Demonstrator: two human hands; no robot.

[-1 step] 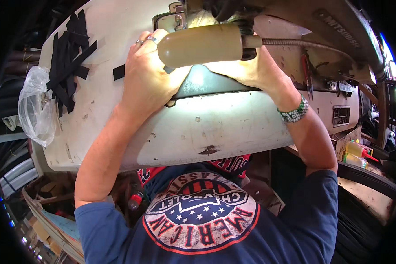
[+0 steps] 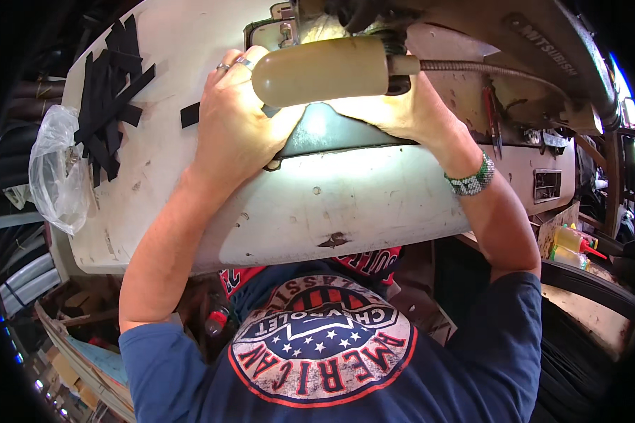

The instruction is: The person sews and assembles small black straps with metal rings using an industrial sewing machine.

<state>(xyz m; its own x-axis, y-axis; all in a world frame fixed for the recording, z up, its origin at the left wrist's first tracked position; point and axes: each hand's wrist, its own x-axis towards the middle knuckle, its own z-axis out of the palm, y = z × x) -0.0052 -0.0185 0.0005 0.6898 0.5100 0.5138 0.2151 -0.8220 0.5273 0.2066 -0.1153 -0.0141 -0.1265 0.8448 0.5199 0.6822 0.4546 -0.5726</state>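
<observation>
Under a cream cylindrical lamp (image 2: 321, 70) on an industrial sewing machine (image 2: 515, 42), both my hands are at the lit work area. My left hand (image 2: 240, 123), wearing rings, has curled fingers beside the lamp's rounded end; what they grip is hidden. My right hand (image 2: 420, 113) reaches in from the right, its fingertips hidden behind the lamp and in glare. A grey-blue plate (image 2: 339, 137) shows between my hands, and a small metal fitting (image 2: 271, 32) sits beyond them. I cannot make out any workpiece.
The worn white tabletop (image 2: 317, 211) holds black strips (image 2: 106, 99) at left, a clear plastic bag (image 2: 56, 169) at its left edge, and red-handled tools (image 2: 490, 113) at right. Bottles (image 2: 571, 247) stand lower right. A flexible metal conduit (image 2: 473, 67) runs from the lamp.
</observation>
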